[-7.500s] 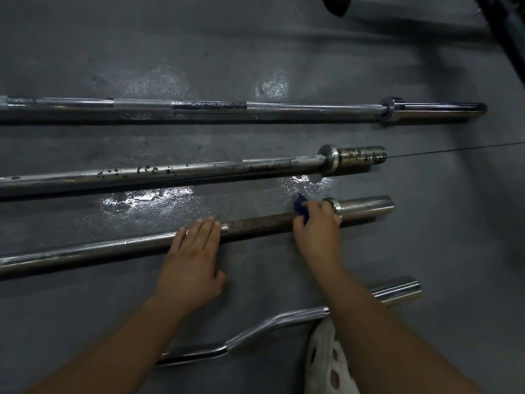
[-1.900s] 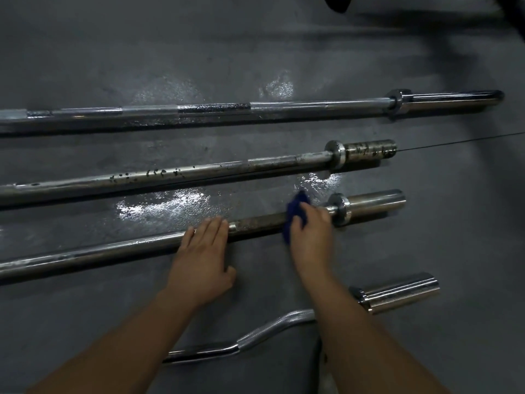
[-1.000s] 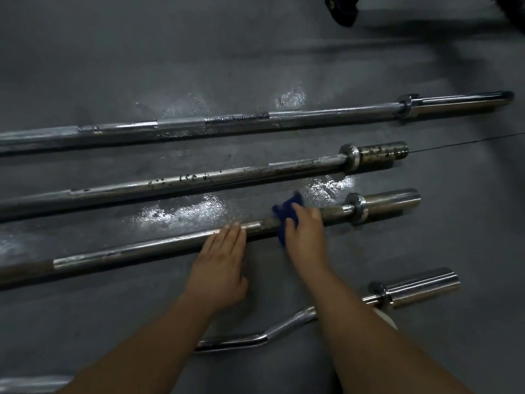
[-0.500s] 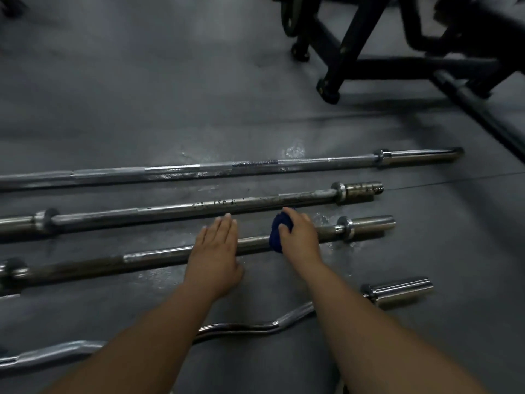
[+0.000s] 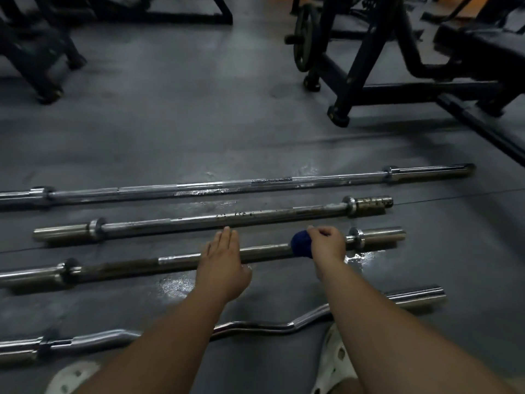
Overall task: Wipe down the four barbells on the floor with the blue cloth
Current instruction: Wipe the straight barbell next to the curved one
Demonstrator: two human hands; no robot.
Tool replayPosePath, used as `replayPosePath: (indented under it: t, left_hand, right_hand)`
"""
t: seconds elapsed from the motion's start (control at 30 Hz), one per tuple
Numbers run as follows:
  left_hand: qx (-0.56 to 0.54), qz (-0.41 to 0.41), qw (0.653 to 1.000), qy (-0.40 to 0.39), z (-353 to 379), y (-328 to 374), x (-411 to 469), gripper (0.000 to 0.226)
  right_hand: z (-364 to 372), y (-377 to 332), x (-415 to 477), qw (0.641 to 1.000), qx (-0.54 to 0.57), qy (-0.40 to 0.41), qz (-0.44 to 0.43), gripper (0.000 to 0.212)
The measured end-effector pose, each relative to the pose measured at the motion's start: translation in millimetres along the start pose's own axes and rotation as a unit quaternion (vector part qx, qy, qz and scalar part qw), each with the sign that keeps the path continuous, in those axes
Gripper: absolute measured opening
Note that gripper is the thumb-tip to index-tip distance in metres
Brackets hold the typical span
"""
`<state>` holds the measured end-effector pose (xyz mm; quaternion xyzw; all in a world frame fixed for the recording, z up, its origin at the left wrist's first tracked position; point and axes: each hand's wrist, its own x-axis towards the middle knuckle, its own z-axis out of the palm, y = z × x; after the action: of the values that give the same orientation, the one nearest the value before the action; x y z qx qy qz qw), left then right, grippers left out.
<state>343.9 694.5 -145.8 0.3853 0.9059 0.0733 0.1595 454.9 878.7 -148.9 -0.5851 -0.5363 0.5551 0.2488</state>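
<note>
Right fingers (image 5: 324,232): curled in, thumb on top, clamped round the blue cloth (image 5: 300,245); I see no gap between them.
Blue cloth: bunched into a wad and pressed against the shaft of the third bar (image 5: 170,261), near its right-end collar.
Right hand (image 5: 329,247): sits over that bar, knuckles up.
Left fingers (image 5: 225,240): straight and held together, lying flat across the same bar, tips reaching toward the second bar (image 5: 221,220).
Left hand (image 5: 223,265): palm down on the shaft, apart from the cloth, holding nothing.
Other bars: the far bar (image 5: 255,185) and the curl bar (image 5: 255,327) lie untouched; the curl bar is nearest me, under my forearms.
Floor (image 5: 170,123): dark grey, with a wet sheen (image 5: 176,285) beside the third bar.
Background: a black machine frame (image 5: 366,66) stands beyond the bars.
</note>
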Motion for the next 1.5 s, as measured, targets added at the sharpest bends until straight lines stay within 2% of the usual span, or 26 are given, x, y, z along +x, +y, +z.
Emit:
replayPosePath:
  t: [0.1,0.2,0.37,0.5,0.63,0.77,0.87,0.93,1.03,1.07,1.17,1.2,1.23,1.3,1.33,1.4,1.5]
  left_hand:
    - [0.008,0.013,0.999,-0.028,27.0,-12.4,13.6,0.088]
    - [0.032,0.036,0.998,-0.044,51.5,-30.0,28.7,0.087]
    - [0.048,0.060,0.991,-0.111,86.1,-61.1,43.2,0.089]
    - [0.048,0.108,0.982,-0.150,113.7,-73.6,49.9,0.091]
    - [0.014,0.137,0.985,-0.108,129.2,-74.0,56.8,0.093]
    - [0.002,0.133,0.990,-0.048,133.0,-81.2,72.2,0.092]
    - [0.004,0.109,0.993,-0.046,135.1,-85.7,82.9,0.092]
    - [-0.003,0.095,0.994,-0.051,137.5,-85.2,86.0,0.091]
    - [-0.001,0.094,0.995,-0.040,138.5,-84.0,86.0,0.091]
    - [0.002,0.099,0.994,-0.037,138.0,-83.8,85.9,0.090]
    - [0.005,0.097,0.995,-0.026,139.0,-82.4,86.9,0.090]
    - [0.004,0.093,0.995,-0.024,139.5,-81.7,88.3,0.090]
    - [0.004,0.090,0.996,-0.024,140.1,-81.3,89.4,0.091]
    - [0.004,0.088,0.996,-0.021,139.4,-81.9,90.5,0.091]
    - [0.004,0.086,0.996,-0.020,138.2,-82.9,90.7,0.091]
    - [-0.001,0.079,0.997,-0.017,135.1,-84.6,90.5,0.090]
    - [-0.012,0.067,0.998,-0.010,132.5,-91.7,89.4,0.087]
  right_hand:
    - [21.3,10.5,14.7,0.997,-0.026,-0.064,0.016,0.048]
    - [46.6,34.0,27.8,0.987,-0.120,-0.101,-0.013,0.055]
    - [66.0,76.4,50.7,0.973,-0.219,-0.036,-0.067,0.043]
    - [69.5,91.4,69.7,0.953,-0.269,-0.012,-0.137,0.043]
    - [77.8,112.9,84.1,0.939,-0.305,-0.018,-0.156,0.046]
    - [92.0,132.5,89.3,0.937,-0.308,0.027,-0.161,0.046]
    - [102.0,135.6,82.4,0.930,-0.323,0.052,-0.168,0.047]
    - [105.0,135.5,79.1,0.914,-0.349,0.006,-0.208,0.045]
    - [92.1,135.7,85.5,0.870,-0.389,-0.097,-0.287,0.044]
    - [84.4,138.7,91.0,0.870,-0.390,-0.086,-0.290,0.044]
    - [81.0,146.3,85.1,0.909,-0.354,0.028,-0.218,0.046]
    - [92.8,146.5,75.1,0.911,-0.352,0.018,-0.216,0.046]
    - [107.2,145.1,63.8,0.900,-0.363,-0.025,-0.242,0.046]
    - [127.8,144.0,47.8,0.856,-0.393,-0.124,-0.314,0.045]
    - [129.3,140.3,48.9,0.844,-0.399,-0.138,-0.332,0.045]
    - [116.1,134.9,65.6,0.860,-0.397,-0.086,-0.310,0.046]
    - [90.2,140.9,79.7,0.884,-0.410,0.019,-0.223,0.045]
